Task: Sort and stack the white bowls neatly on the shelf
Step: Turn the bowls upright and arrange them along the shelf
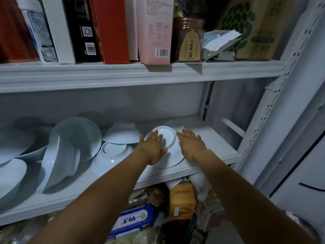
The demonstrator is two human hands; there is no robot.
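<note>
the white metal shelf fills the whole view, with a dim back wall behind its middle level. up on the top level a green-printed cardboard box stands at the far right, with a tall pink box and a red box upright further left. down on the middle level the white bowls sit in a loose jumble on the left: a large bowl leans on its edge and a tilted bowl is propped against it. to the right of these, two upturned bowls rest foot up. the upside-down bowl stands apart near the shelf's front edge, towards the right. a brown jar sits beside the pink box. the left hand lies flat on that bowl's left flank, fingers straight, while the right hand presses its right flank with fingers likewise extended, neither one curled.
</note>
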